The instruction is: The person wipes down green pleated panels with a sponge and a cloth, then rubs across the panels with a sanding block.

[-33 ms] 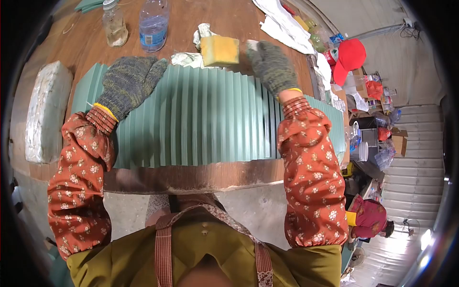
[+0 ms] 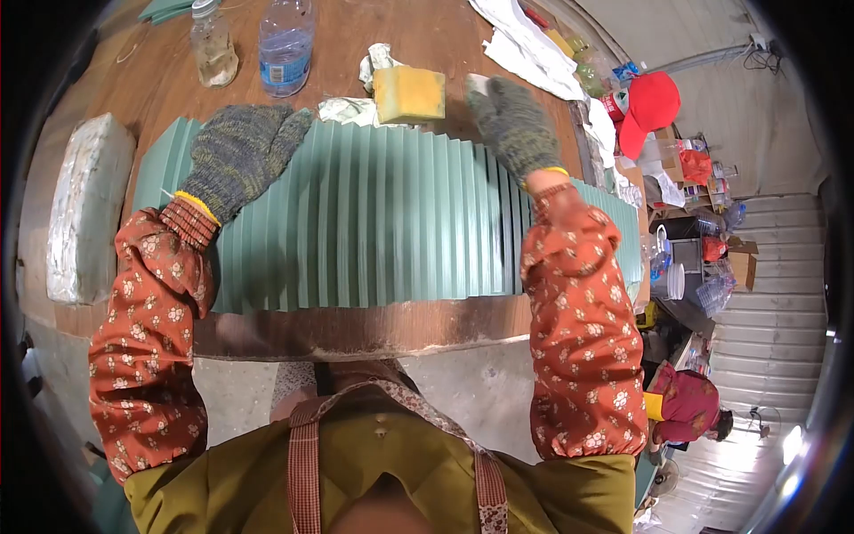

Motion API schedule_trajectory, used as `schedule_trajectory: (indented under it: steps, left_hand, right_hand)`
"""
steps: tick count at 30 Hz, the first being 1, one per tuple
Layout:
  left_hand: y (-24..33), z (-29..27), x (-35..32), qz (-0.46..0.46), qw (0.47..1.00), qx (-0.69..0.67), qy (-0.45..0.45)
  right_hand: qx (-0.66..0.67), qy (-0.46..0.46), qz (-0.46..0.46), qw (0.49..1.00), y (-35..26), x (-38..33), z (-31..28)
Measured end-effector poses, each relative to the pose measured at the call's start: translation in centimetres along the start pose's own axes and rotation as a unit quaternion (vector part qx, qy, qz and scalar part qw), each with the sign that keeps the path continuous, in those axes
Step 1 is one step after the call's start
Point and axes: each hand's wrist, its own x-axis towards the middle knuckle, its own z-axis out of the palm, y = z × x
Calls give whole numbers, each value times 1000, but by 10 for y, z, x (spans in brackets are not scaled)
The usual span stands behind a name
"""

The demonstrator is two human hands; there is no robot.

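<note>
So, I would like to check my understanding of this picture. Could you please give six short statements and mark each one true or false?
1. The left hand and right hand wear grey gloves. True.
2. Nothing red is to the right of the right hand. False: a red cap is there.
3. A yellow block lies on the wooden table. True.
4. The right hand grips the yellow block. False: it is apart from it.
5. Green pieces form a row. True.
6. The left hand is clear of the green pieces. False: it rests on them.
</note>
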Motion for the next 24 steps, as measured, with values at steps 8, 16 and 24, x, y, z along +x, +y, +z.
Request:
schedule_trajectory:
  steps: [8,16,24]
  left_hand:
    - [22,-22,10,-92,988,12,-125]
    - [8,-21,8,-113,980,35,-161]
    - [-6,-3,-2,39,998,38,15]
  right_hand:
    - [21,-7,150,988,16,-52,-3]
    - [-61,-17,98,993,-85,-165,-64]
    - [75,-21,246,966,-95,-213,-103]
